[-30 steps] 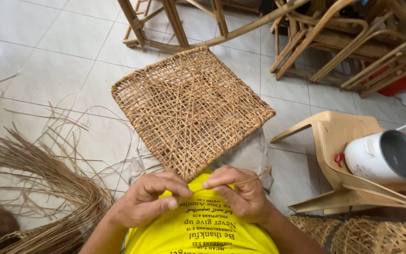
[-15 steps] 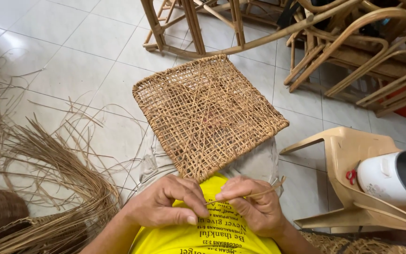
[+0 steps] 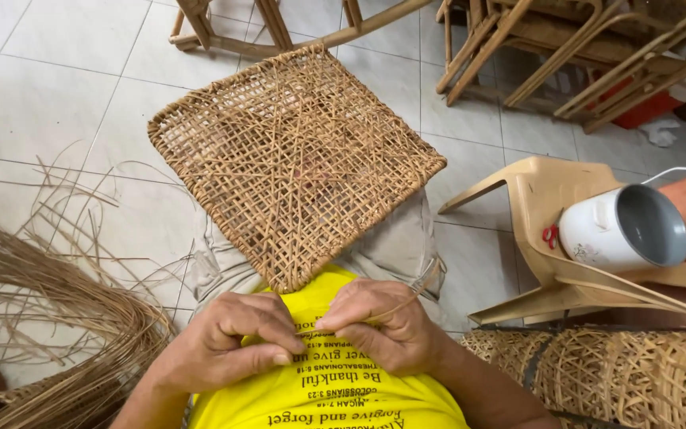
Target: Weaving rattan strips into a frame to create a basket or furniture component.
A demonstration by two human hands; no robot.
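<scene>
Strips of dry cane (image 3: 49, 318) lay in a loose heap on the tiled floor (image 3: 49, 103) at the far left, and some thin ones curled out over the tiles. Next to the heap, the left hand (image 3: 228, 349) was curled up tight in front of the yellow shirt (image 3: 335, 397). Its thumb and fingers were pinched together, but I could not tell for sure what was between them.

Above both hands sat the woven cane seat (image 3: 291, 159). It was a square mat of crossed strips, turned like a diamond, and it rested on the person's lap with its near corner pointing down at the hands. Its far corner reached toward the wooden chair legs (image 3: 271, 32) at the top.

The right hand (image 3: 383, 326) was just beside the left one, and the two touched at the fingertips. It was closed as well, and it pinched a thin cane strip (image 3: 402, 300) that ran from its fingers up to the right, toward the edge of the seat.

Further right stood a tan plastic chair (image 3: 541, 199) tipped at an angle. A white mug (image 3: 621, 230) lay on its side on that chair, with its open mouth facing right. Below the chair, at the bottom right, lay more woven cane panels (image 3: 637, 373). Wooden chair frames (image 3: 581, 56) were stacked at the top right.
</scene>
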